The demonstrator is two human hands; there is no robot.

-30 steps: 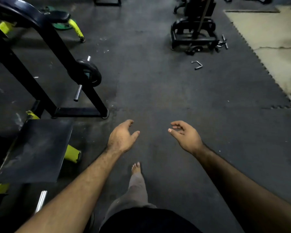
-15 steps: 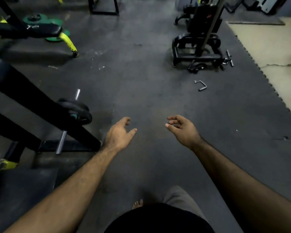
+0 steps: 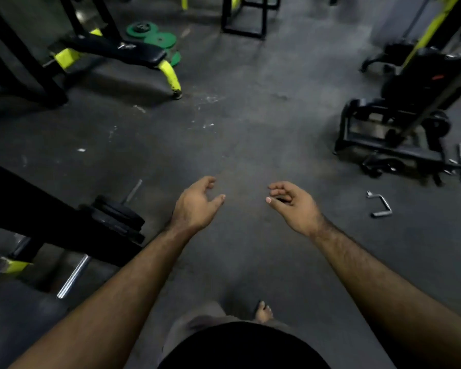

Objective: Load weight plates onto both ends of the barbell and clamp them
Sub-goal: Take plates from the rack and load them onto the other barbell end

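Both hands are extended forward over the dark rubber floor [image 3: 250,134], each empty with fingers loosely curled: left hand [image 3: 194,205] with thumb spread toward centre, right hand [image 3: 294,206] with fingers bent inward, the two apart. At far left, a barbell [image 3: 73,276] rests on a black rack [image 3: 37,209]; black weight plates [image 3: 120,217] sit on its sleeve, and a bare steel tip projects beyond them. Whether a clamp is fitted cannot be told. Upper left, a black-and-yellow bench [image 3: 123,53] stands before green weight plates [image 3: 157,38] lying on the floor. Lower centre, a bare foot [image 3: 262,312] shows. Right, a metal cable handle [image 3: 379,205] lies on the floor near a black machine [image 3: 399,123].
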